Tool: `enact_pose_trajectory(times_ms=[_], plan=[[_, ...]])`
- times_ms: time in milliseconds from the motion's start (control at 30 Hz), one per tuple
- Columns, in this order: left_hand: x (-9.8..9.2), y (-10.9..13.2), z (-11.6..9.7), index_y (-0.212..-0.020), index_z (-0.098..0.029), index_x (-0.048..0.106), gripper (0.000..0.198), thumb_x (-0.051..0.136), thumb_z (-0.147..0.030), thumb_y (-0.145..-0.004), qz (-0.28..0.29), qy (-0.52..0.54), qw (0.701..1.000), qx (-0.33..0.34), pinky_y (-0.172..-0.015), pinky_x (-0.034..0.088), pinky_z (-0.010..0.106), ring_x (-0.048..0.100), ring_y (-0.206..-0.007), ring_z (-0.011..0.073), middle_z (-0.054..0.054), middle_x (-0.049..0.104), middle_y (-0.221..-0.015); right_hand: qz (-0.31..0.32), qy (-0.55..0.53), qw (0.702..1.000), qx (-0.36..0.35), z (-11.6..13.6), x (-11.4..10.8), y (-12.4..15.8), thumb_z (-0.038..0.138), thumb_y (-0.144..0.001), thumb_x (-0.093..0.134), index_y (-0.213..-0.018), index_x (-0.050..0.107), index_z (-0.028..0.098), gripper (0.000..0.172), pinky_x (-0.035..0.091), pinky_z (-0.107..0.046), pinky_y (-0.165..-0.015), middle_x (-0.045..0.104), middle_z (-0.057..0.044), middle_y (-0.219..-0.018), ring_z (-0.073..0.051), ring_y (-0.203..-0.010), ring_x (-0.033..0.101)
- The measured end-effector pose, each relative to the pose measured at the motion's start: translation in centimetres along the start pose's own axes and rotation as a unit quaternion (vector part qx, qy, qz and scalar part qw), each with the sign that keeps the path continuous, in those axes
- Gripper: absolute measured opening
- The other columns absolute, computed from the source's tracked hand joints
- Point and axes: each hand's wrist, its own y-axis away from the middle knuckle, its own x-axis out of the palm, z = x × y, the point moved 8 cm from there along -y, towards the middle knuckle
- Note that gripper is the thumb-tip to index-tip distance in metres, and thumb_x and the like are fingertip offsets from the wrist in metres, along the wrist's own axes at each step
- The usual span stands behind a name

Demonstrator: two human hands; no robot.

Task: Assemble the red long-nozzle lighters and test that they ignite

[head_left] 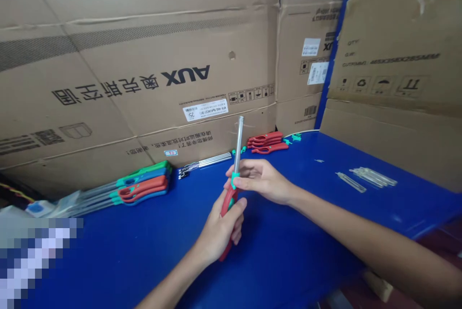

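Observation:
A long-nosed lighter (225,200) with a red handle stands nearly upright over the blue table. My left hand (224,227) is wrapped round its red handle, thumb lying near a green part like a trigger. Higher up, my right hand (265,181) pinches the green collar (235,180) where the handle meets the metal tube (238,148). The tube points up and its far end is free. Part of the handle is hidden behind my fingers.
Lighters with coloured handles (144,186) are stacked at left. Along the cardboard wall (144,68) lie metal tubes with wires (211,160), red handles (267,141) and green pieces (296,137). Several clear, narrow plastic pieces (373,177) rest on the blue table (288,251) at right.

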Motion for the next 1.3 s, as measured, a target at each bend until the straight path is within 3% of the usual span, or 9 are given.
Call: enact_pose_trajectory(times_ms=[67, 167, 333, 533, 667, 767, 1000, 1167, 1300], plan=[[-0.7, 0.6, -0.4, -0.095, -0.022, 0.046, 0.042, 0.054, -0.061, -0.083, 0.023, -0.065, 0.998, -0.01, -0.034, 0.028, 0.018, 0.029, -0.034, 0.0066, -0.01, 0.039, -0.05, 0.01, 0.033, 0.999, 0.004, 0.5, -0.4, -0.1, 0.031, -0.065, 0.082, -0.085, 0.071, 0.015, 0.027, 0.053, -0.029, -0.071, 0.072, -0.002, -0.078, -0.014, -0.07, 0.066], [-1.7, 1.9, -0.9, -0.081, -0.019, 0.049, 0.045, 0.042, -0.064, -0.088, 0.059, -0.193, 0.979, 0.002, -0.037, 0.025, 0.019, 0.031, -0.037, 0.0073, -0.007, 0.038, -0.05, 0.033, 0.082, 0.996, 0.019, 0.6, 0.0, 0.2, 0.022, -0.059, 0.084, -0.076, 0.073, 0.016, 0.021, 0.051, -0.027, -0.064, 0.07, 0.0, -0.071, -0.013, -0.065, 0.064], [-3.4, 3.6, -1.8, -0.073, -0.019, 0.053, 0.037, 0.045, -0.05, -0.091, 0.021, -0.342, 0.937, 0.073, -0.052, 0.033, 0.022, 0.04, -0.055, 0.0118, -0.001, 0.049, -0.062, 0.052, 0.163, 0.985, -0.01, -0.2, 1.6, 1.0, 0.02, -0.064, 0.08, -0.077, 0.071, 0.017, 0.015, 0.05, -0.024, -0.061, 0.069, 0.0, -0.074, -0.012, -0.066, 0.063], [-4.4, 3.9, -0.4, -0.07, -0.02, 0.051, 0.034, 0.044, -0.045, -0.092, 0.029, -0.382, 0.923, 0.038, -0.05, 0.027, 0.024, 0.039, -0.054, 0.0135, -0.001, 0.048, -0.06, 0.013, 0.177, 0.984, 0.008, -2.3, 2.0, 1.3, 0.023, -0.066, 0.079, -0.076, 0.07, 0.015, 0.015, 0.046, -0.022, -0.05, 0.065, 0.0, -0.064, -0.01, -0.055, 0.057], [-5.2, 4.1, -0.2, -0.084, -0.022, 0.062, 0.016, 0.05, -0.032, -0.088, 0.008, -0.412, 0.911, 0.029, -0.054, 0.028, 0.025, 0.049, -0.067, 0.0197, 0.004, 0.054, -0.069, -0.008, 0.119, 0.991, 0.064, -4.0, 2.1, 1.4, 0.025, -0.067, 0.08, -0.079, 0.07, 0.015, 0.019, 0.045, -0.02, -0.04, 0.065, 0.0, -0.06, -0.009, -0.046, 0.055], [-5.2, 4.1, -0.1, -0.092, -0.022, 0.062, 0.019, 0.045, -0.03, -0.089, 0.031, -0.455, 0.889, -0.022, -0.057, 0.029, 0.026, 0.049, -0.071, 0.02, 0.003, 0.054, -0.073, -0.01, 0.093, 0.993, 0.071, -4.4, 2.3, 1.3, 0.027, -0.063, 0.083, -0.08, 0.07, 0.014, 0.025, 0.047, -0.02, -0.04, 0.067, -0.001, -0.062, -0.009, -0.046, 0.056], [-3.5, 4.1, -0.6, -0.099, -0.019, 0.065, 0.039, 0.037, -0.046, -0.094, 0.14, -0.332, 0.932, -0.041, -0.049, 0.027, 0.023, 0.031, -0.054, 0.0107, -0.005, 0.038, -0.062, 0.003, 0.069, 0.995, 0.079, -4.4, 2.9, 1.6, 0.024, -0.063, 0.084, -0.08, 0.071, 0.015, 0.023, 0.047, -0.019, -0.039, 0.066, 0.0, -0.059, -0.008, -0.045, 0.056], [-3.7, 3.8, -0.6, -0.099, -0.019, 0.067, 0.036, 0.039, -0.043, -0.094, 0.107, -0.332, 0.937, -0.007, -0.053, 0.03, 0.023, 0.037, -0.055, 0.0106, -0.004, 0.048, -0.064, 0.007, 0.046, 0.995, 0.085, -4.6, 2.9, 1.5, 0.019, -0.066, 0.081, -0.082, 0.071, 0.015, 0.02, 0.047, -0.017, -0.041, 0.067, 0.0, -0.06, -0.009, -0.049, 0.058], [-3.5, 3.3, -1.1, -0.086, -0.016, 0.066, 0.037, 0.042, -0.045, -0.093, 0.071, -0.221, 0.972, 0.034, -0.053, 0.031, 0.023, 0.033, -0.052, 0.0101, -0.005, 0.043, -0.057, 0.005, 0.045, 0.995, 0.088, -4.6, 2.7, 0.8, 0.023, -0.071, 0.079, -0.086, 0.069, 0.015, 0.019, 0.041, -0.016, -0.039, 0.065, 0.0, -0.061, -0.007, -0.046, 0.055]])
